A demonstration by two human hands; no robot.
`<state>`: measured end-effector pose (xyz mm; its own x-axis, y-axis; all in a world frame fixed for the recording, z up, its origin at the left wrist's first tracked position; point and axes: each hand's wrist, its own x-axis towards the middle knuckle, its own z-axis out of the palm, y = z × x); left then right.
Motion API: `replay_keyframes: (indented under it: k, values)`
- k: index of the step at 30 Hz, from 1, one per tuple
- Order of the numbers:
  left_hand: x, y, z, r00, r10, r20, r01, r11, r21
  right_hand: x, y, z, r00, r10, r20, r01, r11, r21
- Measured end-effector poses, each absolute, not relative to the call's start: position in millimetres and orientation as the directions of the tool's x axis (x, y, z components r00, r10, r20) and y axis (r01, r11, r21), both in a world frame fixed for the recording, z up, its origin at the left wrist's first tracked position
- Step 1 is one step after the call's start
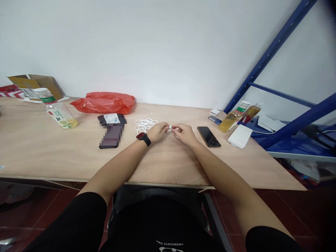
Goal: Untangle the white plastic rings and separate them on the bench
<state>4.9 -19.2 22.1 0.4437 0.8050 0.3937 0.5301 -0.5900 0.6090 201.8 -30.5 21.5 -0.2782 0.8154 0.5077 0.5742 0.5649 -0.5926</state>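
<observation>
My left hand point(158, 131), with a dark watch on its wrist, and my right hand point(184, 133) meet over the middle of the table. Both are closed, fingertips pinching a small white plastic piece point(170, 128) between them; its full shape is hidden by the fingers. Just left of my left hand lies a loose pile of white rings point(143, 123), partly covered by that hand. Some white also shows under and beside my right hand, too hidden to name.
A black phone point(209, 136), a white box point(239, 136) and a drink bottle point(233, 117) stand to the right. On the left are a dark packet point(112, 131), a red plastic bag point(105, 103), another bottle point(58, 110) and a cardboard box point(36, 84). Blue shelving point(286, 140) adjoins the table's right end.
</observation>
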Motion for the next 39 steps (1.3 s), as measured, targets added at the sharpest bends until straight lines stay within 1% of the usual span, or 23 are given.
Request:
replay_keyframes:
  k: [3,8,12,17,25,28,32,36,39]
  values:
    - [7.4,-21.2,24.1,0.455,0.8,0.392,0.507,-0.594,0.624,199.3,-32.1,23.5,-0.23,0.822,0.521,0.544,0.552,-0.632]
    - [9.7,-21.2,22.9,0.466,0.783,0.412,0.466,-0.613,0.637,193.7,-35.2,24.0,-0.157,0.87,0.468,0.463,0.483,-0.743]
    - [13.0,-21.1,19.5,0.48,0.777,0.407,0.464,-0.619,0.633,191.2,-34.6,22.4,-0.114,0.893,0.435,0.413,0.441,-0.797]
    - [18.7,-22.0,17.7,0.507,0.773,0.381,0.462,-0.617,0.637,190.3,-30.5,20.0,-0.096,0.891,0.444,0.394,0.443,-0.805]
    - [18.1,-19.5,15.0,0.535,0.785,0.312,0.424,-0.569,0.705,190.6,-27.0,17.4,-0.129,0.902,0.412,0.444,0.424,-0.789]
    - [17.9,-18.0,13.9,0.549,0.777,0.309,0.408,-0.571,0.712,190.7,-27.0,17.5,-0.141,0.904,0.404,0.437,0.423,-0.793]
    - [17.9,-18.4,15.4,0.545,0.787,0.289,0.431,-0.559,0.708,190.5,-26.2,16.5,-0.15,0.907,0.393,0.417,0.419,-0.806]
    - [18.5,-20.0,15.5,0.555,0.785,0.274,0.42,-0.55,0.722,192.7,-22.7,14.1,-0.144,0.892,0.428,0.423,0.446,-0.789]
    - [19.0,-18.0,12.6,0.537,0.787,0.304,0.374,-0.545,0.751,195.7,-18.9,12.4,-0.144,0.912,0.384,0.389,0.409,-0.826]
